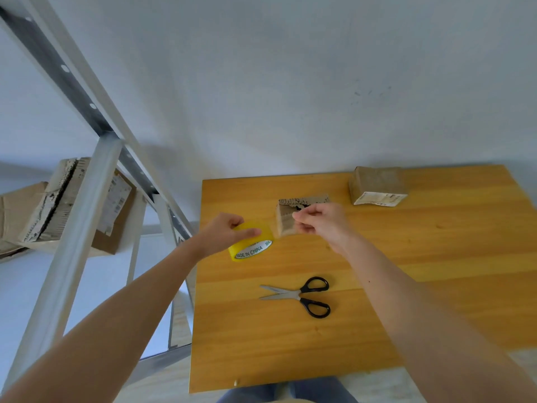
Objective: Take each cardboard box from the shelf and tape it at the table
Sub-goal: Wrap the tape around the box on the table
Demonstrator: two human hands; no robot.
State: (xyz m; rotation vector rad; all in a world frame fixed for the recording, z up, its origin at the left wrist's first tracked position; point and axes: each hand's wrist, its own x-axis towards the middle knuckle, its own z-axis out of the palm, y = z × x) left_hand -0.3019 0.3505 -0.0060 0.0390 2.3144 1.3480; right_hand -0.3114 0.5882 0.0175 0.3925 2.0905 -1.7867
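A small torn cardboard box (286, 215) stands on the wooden table (436, 257), near its far middle. My left hand (225, 232) grips a yellow tape roll (251, 245) just left of that box. My right hand (319, 222) pinches what looks like the clear tape end, stretched from the roll across the front of the box. Another cardboard box (376, 184) with a white label sits at the table's far right. More cardboard boxes (87, 205) lie on the metal shelf (78, 228) to the left.
Black-handled scissors (302, 295) lie on the table in front of the box, blades pointing left. The shelf's upright posts stand close to the table's left edge. A pale wall runs behind the table.
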